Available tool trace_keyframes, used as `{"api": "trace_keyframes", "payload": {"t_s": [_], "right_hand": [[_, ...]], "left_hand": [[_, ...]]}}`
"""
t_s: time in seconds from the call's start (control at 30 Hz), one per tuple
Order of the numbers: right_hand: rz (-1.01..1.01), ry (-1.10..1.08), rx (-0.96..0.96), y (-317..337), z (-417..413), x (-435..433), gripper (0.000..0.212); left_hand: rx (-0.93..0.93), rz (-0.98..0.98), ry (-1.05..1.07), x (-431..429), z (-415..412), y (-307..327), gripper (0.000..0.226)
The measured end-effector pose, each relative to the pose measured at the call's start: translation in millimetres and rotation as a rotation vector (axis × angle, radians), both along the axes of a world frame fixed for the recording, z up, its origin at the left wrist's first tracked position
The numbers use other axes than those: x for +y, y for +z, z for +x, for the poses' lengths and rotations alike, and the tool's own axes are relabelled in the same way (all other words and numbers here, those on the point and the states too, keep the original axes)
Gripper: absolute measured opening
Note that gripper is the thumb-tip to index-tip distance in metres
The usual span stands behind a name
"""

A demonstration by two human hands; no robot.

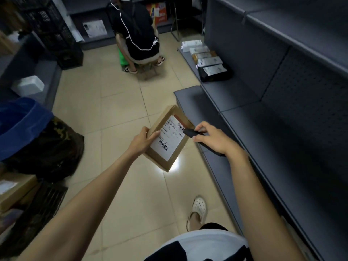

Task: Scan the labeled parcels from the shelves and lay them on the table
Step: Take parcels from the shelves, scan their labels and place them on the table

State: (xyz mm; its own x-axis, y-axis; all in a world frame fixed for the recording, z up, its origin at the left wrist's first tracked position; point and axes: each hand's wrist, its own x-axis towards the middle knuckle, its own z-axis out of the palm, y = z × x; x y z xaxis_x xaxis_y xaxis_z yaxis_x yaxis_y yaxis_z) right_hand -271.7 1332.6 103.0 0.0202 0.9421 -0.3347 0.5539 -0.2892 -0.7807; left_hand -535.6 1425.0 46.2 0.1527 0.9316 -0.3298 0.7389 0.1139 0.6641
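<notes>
Left grip: the left hand [146, 139] holds a brown cardboard parcel [160, 159] by its left edge, thumb laid on the top face at the edge of the white label [169, 140]; the fingers are hidden underneath.
Right grip: the right hand [216, 140] is curled round a black scanner [190, 132], with thumb and forefinger pinching it near the front end.
Scanner tip: over the label's upper right corner, right by the small barcode there; whether it touches the paper cannot be told.
Parcel: flat and tilted, label facing up, held in the air between the 2 hands, above the tiled floor [116, 102] and just beside the low deck of the grey shelves [282, 129] on the right.
Label: covers most of the top face and carries 2 barcodes, 1 at the upper right and 1 at the lower left; the print is too small to read.
Floor: beige tiles, with a bright patch of light [177, 163] at the parcel's lower corner.
Far shelf deck: a row of labelled parcels [204, 55] lies further along the right-hand shelving, the nearest a black bag [216, 75] with a white label.
Other person: a crouching person [137, 34] in dark clothes at the far end, back to the camera.
Left side: a blue sack [20, 125] above a dark bag [52, 147], a white foam box [28, 85] on a low shelf, and stacked black crates [52, 31] behind.
Wearer's foot: a white clog [198, 210] on the tiles below the right arm.
</notes>
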Motion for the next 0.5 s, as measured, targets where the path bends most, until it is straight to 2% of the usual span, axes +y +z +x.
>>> {"api": "trace_keyframes", "payload": {"t_s": [0.2,0.3,0.5], "right_hand": [[0.066,-0.087,-0.005,25.9,68.7,147.3,0.024],[0.041,-0.134,-0.001,21.5,89.7,178.0,0.026],[-0.059,-0.298,-0.025,-8.6,152.5,237.5,0.031]], "left_hand": [[-0.127,-0.027,-0.081,158.6,84.2,29.7,0.048],[-0.169,-0.090,-0.158,199.2,118.9,32.9,0.054],[-0.132,-0.206,-0.397,297.0,212.7,26.1,0.048]]}}
